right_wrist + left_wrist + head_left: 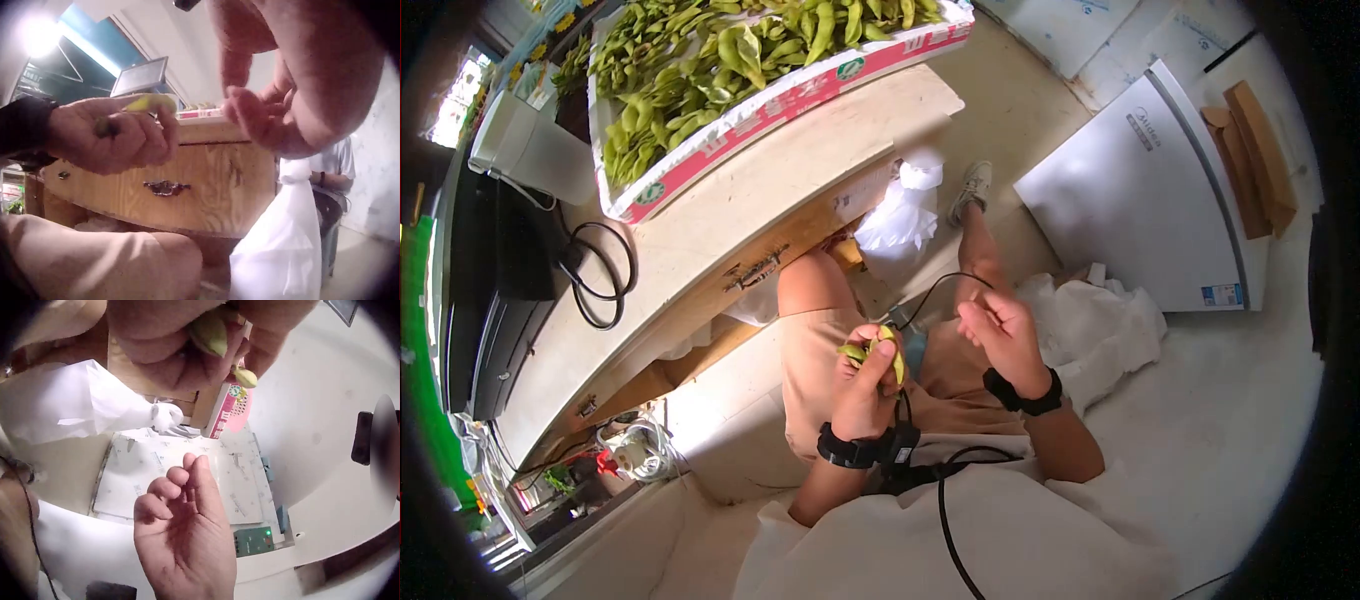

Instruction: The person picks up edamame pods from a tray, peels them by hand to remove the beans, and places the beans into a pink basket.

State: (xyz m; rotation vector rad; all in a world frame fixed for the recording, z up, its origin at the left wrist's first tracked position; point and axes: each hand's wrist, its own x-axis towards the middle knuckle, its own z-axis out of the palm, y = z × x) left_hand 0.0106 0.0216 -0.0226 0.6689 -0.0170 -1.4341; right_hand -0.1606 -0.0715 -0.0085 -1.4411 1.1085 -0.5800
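In the head view my left hand (862, 395) is over my lap and holds green soybean pods (889, 358) between thumb and fingers. One pod sticks out past the thumb; another pod (209, 332) shows among the fingers in the left wrist view. Level with it, to the right, my right hand (1007, 338) is raised, apart from the left. Its fingers are loosely bent, thumb tip close to the index fingertip (200, 464), and no pod shows in them. A white box (800, 108) with a red band, heaped with soybean pods (700, 85), stands on the desk ahead.
A knotted white plastic bag (897, 225) hangs below the desk edge (800, 215), beyond my knees. Right of me stands a small Midea fridge (1130, 190). On the desk's left are a monitor (495, 270) and black cable (622, 280). Another seated person (334, 172) is beyond the bag.
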